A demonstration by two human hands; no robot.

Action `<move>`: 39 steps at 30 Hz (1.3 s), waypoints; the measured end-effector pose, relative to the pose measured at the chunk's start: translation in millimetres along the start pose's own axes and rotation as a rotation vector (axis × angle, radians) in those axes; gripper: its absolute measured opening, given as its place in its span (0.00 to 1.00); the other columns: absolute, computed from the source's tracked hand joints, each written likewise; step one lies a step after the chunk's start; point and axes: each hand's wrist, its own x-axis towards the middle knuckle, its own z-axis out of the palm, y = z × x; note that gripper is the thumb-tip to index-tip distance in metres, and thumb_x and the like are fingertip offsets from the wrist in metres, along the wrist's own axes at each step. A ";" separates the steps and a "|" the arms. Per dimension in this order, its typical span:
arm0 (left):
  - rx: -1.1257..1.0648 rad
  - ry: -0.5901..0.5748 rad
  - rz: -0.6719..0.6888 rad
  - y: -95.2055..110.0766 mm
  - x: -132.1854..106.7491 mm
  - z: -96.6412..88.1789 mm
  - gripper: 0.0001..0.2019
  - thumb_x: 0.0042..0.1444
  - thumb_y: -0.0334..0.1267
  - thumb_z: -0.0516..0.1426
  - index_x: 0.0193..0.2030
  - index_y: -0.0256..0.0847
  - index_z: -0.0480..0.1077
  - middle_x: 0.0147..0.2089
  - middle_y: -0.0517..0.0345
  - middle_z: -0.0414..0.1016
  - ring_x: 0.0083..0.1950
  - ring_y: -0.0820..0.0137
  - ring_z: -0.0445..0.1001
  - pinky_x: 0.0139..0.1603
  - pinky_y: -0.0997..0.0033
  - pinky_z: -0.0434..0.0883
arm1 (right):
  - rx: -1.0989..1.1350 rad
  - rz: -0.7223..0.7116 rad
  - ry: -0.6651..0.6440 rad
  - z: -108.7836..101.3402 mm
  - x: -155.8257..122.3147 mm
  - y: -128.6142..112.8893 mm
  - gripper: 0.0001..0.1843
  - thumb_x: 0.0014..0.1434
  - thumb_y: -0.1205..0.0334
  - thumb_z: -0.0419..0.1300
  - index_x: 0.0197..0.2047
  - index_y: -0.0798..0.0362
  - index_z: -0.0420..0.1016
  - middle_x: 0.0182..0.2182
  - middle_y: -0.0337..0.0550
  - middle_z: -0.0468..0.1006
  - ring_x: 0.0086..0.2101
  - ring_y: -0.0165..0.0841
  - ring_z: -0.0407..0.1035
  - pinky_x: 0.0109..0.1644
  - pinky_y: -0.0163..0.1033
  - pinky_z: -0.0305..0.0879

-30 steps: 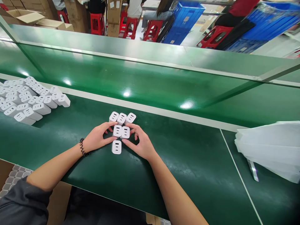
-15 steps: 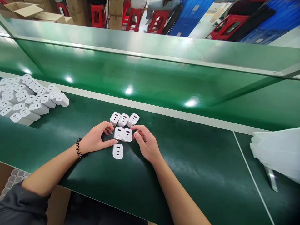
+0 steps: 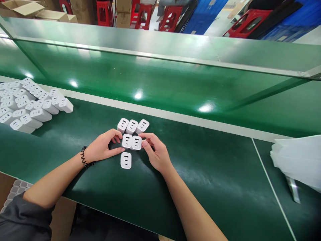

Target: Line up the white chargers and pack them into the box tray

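Two white charger blocks with port slots on top stand side by side between my hands: a left charger (image 3: pixel 127 141) and a right charger (image 3: pixel 136 143). On their left, my left hand (image 3: pixel 106 145) has thumb and fingers apart, its fingertips close to the left charger. My right hand (image 3: pixel 156 152) is at the other side, forefinger at the back corner and thumb at the right edge of the right charger, its fingers apart. Behind the pair is a row of three tilted chargers (image 3: pixel 132 127). A single charger (image 3: pixel 125 160) stands in front, just below my left thumb.
A large cluster of white chargers (image 3: pixel 30 107) covers the bench's far left. White sheets (image 3: pixel 298 160) lie at the right beyond a pale line. A green panel (image 3: pixel 160 83) rises behind the bench (image 3: pixel 213 174). At lower left, a carton (image 3: pixel 61 217) sits below the edge.
The view has shifted slightly. Both hands and the chargers keep nearly the same places, with my right thumb a little closer to the right charger.
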 end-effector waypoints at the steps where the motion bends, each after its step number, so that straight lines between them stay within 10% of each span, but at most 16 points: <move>1: 0.000 0.000 -0.001 0.0 0.0 0.1 0.15 0.59 0.43 0.63 0.49 0.42 0.66 0.46 0.58 0.74 0.42 0.72 0.73 0.46 0.70 0.74 | -0.003 -0.004 0.001 -0.1 0.0 -0.5 0.16 0.70 0.50 0.52 0.49 0.50 0.73 0.41 0.45 0.79 0.32 0.31 0.70 0.33 0.37 0.67; 33: 0.004 0.032 0.022 1.3 0.2 2.2 0.18 0.60 0.43 0.62 0.53 0.43 0.64 0.47 0.56 0.76 0.43 0.70 0.75 0.47 0.67 0.77 | -0.097 -0.209 -0.024 -2.2 -3.5 -6.7 0.19 0.58 0.61 0.65 0.52 0.47 0.67 0.46 0.46 0.73 0.31 0.31 0.67 0.32 0.40 0.70; 39: 0.011 0.022 0.010 1.1 -0.4 1.9 0.18 0.60 0.44 0.62 0.54 0.42 0.65 0.49 0.54 0.76 0.43 0.69 0.76 0.48 0.66 0.77 | 0.026 -0.236 -0.334 -13.0 -4.0 -10.1 0.20 0.57 0.52 0.65 0.51 0.48 0.68 0.42 0.44 0.74 0.35 0.34 0.68 0.39 0.42 0.69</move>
